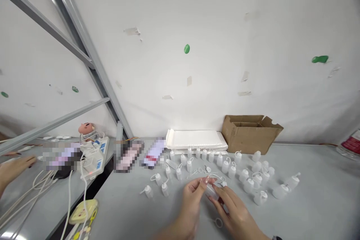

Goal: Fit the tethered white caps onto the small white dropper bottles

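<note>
My left hand [194,197] and my right hand [236,210] meet over the grey table. Between them they grip a small translucent plastic bottle [212,192], which lies tilted and is partly covered by my fingers. Just beyond my fingertips are loose caps with ring straps [208,169]. A further strap ring [218,222] lies below the bottle, near my right hand. Several small squeeze bottles [179,173] with strapped caps stand in front of my left hand. To the right, more bottles [249,185] are grouped, and a few there lie on their sides [280,191].
A stack of white packs [197,139] and an open cardboard box [250,135] stand against the wall. Two phones, blurred, lie at the left. Beyond a gap are a power strip [97,161], cables and another person's hand [18,170]. A yellow case [83,212] sits near the edge.
</note>
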